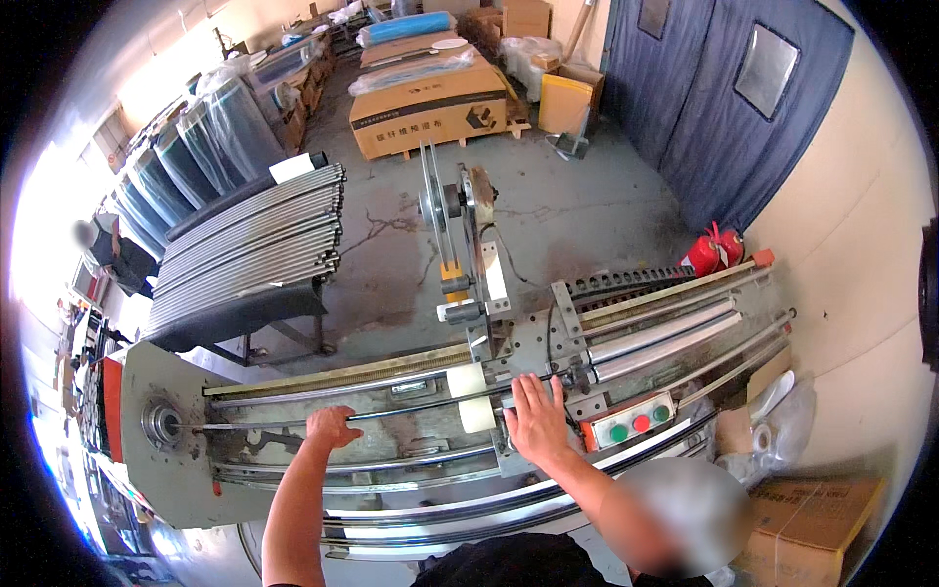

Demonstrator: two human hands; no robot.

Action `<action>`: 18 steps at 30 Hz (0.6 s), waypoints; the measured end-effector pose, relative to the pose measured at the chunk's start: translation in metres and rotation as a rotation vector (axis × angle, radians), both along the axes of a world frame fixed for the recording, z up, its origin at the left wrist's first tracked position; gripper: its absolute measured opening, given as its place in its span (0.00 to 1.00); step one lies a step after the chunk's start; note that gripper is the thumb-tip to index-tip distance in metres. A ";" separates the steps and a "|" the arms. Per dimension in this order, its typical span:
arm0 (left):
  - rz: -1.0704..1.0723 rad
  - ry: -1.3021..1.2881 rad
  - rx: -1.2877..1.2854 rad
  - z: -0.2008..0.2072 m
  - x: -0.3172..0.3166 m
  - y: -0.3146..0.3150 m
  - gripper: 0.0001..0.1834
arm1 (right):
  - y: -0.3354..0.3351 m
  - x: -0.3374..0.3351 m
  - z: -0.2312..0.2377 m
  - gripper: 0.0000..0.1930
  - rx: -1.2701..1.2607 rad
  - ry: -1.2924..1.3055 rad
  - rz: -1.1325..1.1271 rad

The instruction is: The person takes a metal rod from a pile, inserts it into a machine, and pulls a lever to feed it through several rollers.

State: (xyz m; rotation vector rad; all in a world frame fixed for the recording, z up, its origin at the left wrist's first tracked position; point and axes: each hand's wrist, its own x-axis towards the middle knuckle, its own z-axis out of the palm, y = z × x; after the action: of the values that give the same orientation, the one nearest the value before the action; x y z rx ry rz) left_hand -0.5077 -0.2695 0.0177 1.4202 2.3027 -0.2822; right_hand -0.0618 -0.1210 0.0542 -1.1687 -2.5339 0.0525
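A long thin dark rod (396,413) runs from the round chuck (161,425) at the left end of a lathe-like machine toward its sliding carriage (528,342). My left hand (333,428) is closed around the rod, partway between chuck and carriage. A white roller (471,399) stands upright across the rod, just left of my right hand (536,421). That hand lies over the carriage with its fingers stretched out and hides part of the rod. To its right is a control box (631,421) with green and red buttons.
Behind the machine, a rack (245,245) holds several metal tubes. A reel stand (460,225) rises from the carriage. Dark strips (440,528) lie along the near edge. Red fire extinguishers (712,251) stand by the blue curtain (724,98). Another person (117,256) is at far left.
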 end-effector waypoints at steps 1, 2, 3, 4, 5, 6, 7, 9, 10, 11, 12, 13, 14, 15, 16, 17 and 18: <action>-0.009 -0.017 0.006 -0.003 0.006 0.005 0.36 | 0.000 -0.001 -0.001 0.33 0.007 -0.001 0.002; -0.019 -0.021 0.009 0.001 0.020 0.015 0.36 | 0.000 0.002 0.001 0.33 0.006 -0.008 -0.007; -0.041 -0.023 0.016 0.001 0.027 0.018 0.37 | 0.000 0.001 0.000 0.33 0.002 -0.005 -0.005; -0.063 -0.026 0.024 0.001 0.032 0.021 0.37 | -0.001 0.001 -0.001 0.33 -0.002 -0.002 -0.003; -0.089 -0.029 0.033 0.003 0.038 0.025 0.37 | -0.001 0.000 -0.002 0.33 -0.004 0.000 -0.005; -0.086 -0.041 0.040 0.004 0.046 0.027 0.37 | -0.001 0.000 0.000 0.33 -0.009 0.008 -0.006; -0.083 -0.046 0.049 0.006 0.053 0.030 0.38 | -0.001 0.000 -0.001 0.33 -0.005 0.010 -0.001; -0.090 -0.063 0.068 0.014 0.073 0.041 0.39 | 0.000 0.001 -0.002 0.32 0.004 0.006 -0.005; -0.097 -0.080 0.038 0.020 0.083 0.048 0.42 | 0.000 0.003 -0.003 0.32 0.007 0.007 -0.007; -0.107 -0.087 0.067 0.017 0.087 0.049 0.43 | -0.001 0.001 -0.003 0.32 0.008 0.015 -0.001; -0.118 -0.095 0.095 0.012 0.091 0.049 0.43 | -0.001 0.000 -0.003 0.32 0.010 0.024 0.004; -0.129 -0.102 0.124 0.008 0.094 0.050 0.44 | -0.001 -0.001 -0.003 0.32 0.011 0.025 0.008; -0.130 -0.125 0.101 0.018 0.108 0.059 0.45 | -0.001 0.001 -0.002 0.32 0.012 0.022 0.003; -0.142 -0.138 0.104 0.024 0.119 0.064 0.45 | -0.001 0.002 -0.002 0.32 0.012 0.021 0.001; -0.154 -0.151 0.107 0.029 0.128 0.069 0.46 | 0.000 0.003 -0.002 0.32 0.011 0.026 -0.002; -0.163 -0.164 0.109 0.030 0.135 0.073 0.46 | 0.000 0.002 -0.004 0.32 0.008 0.030 -0.003; -0.205 -0.157 0.151 0.026 0.140 0.075 0.48 | 0.000 0.001 -0.005 0.32 0.007 0.035 -0.004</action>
State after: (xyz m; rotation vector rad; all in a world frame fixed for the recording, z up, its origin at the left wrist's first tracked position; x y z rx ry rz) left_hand -0.3674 -0.1948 0.0438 1.6931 2.0924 -0.0545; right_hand -0.0604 -0.1211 0.0496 -1.1599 -2.5001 0.0631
